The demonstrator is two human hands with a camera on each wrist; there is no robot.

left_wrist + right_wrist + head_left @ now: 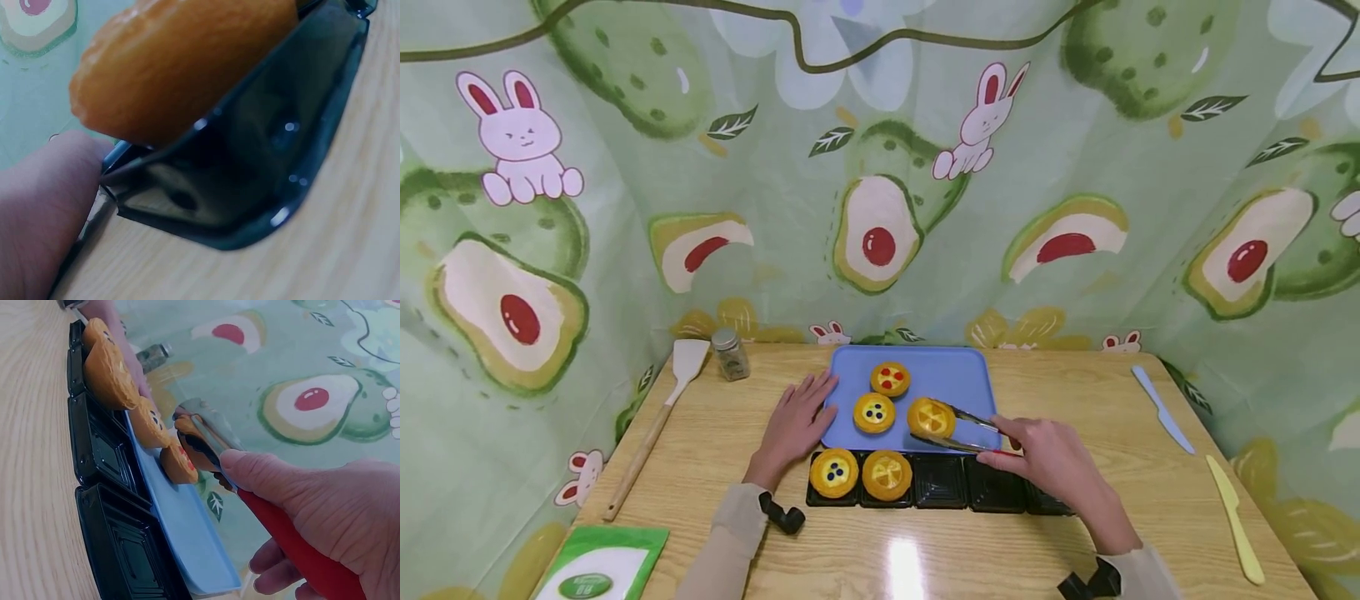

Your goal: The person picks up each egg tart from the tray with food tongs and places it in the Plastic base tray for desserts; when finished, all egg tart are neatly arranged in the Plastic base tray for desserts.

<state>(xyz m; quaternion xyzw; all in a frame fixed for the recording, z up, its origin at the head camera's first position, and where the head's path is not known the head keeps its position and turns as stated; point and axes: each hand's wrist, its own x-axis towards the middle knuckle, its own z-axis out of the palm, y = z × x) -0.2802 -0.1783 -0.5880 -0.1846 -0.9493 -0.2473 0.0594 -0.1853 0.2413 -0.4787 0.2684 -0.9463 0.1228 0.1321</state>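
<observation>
My right hand grips red-handled metal tongs, whose tips clasp a yellow-topped tart over the blue tray. In the right wrist view the tongs and that tart show close up. Two more tarts, one red-dotted and one blue-dotted, lie on the tray. A black row of moulded cups holds two tarts at its left end. My left hand rests flat on the table, fingers touching the tray's left edge; its thumb shows beside a black cup.
A wooden spatula and a small spice jar lie at the back left. A blue knife and a yellow knife lie on the right. A green packet sits at the front left corner. Curtains surround the table.
</observation>
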